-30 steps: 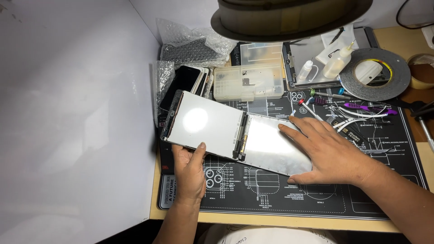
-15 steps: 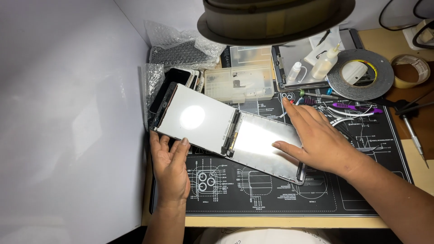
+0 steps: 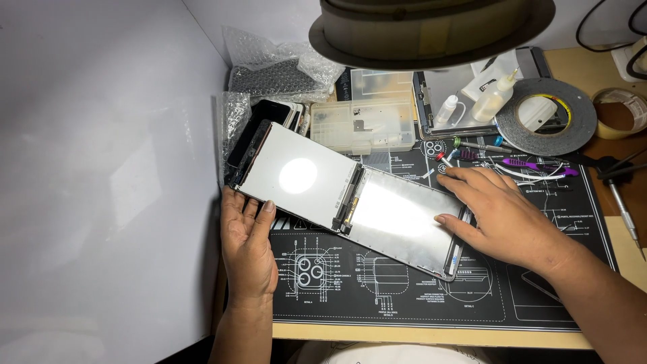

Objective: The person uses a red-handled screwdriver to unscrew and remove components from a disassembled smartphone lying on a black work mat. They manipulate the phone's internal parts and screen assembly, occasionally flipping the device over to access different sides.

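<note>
Right now both hands steady an opened tablet on the black repair mat (image 3: 404,296). Nearest, the left hand (image 3: 248,246) lies flat, fingers spread under the white screen panel (image 3: 296,176); the right hand (image 3: 502,216) presses open-palmed on the metal back shell (image 3: 397,219) (hinged beside it). Next, I'd judge, calls for careful separating. Beyond the mat: parts box (image 3: 364,125), tape roll (image 3: 546,114).

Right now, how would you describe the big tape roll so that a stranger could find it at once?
Start at the black mat and go to its far right corner. The tape roll lies flat there, beside two small bottles. It is dark and wide, unlike the smaller tan roll to its right.
</note>
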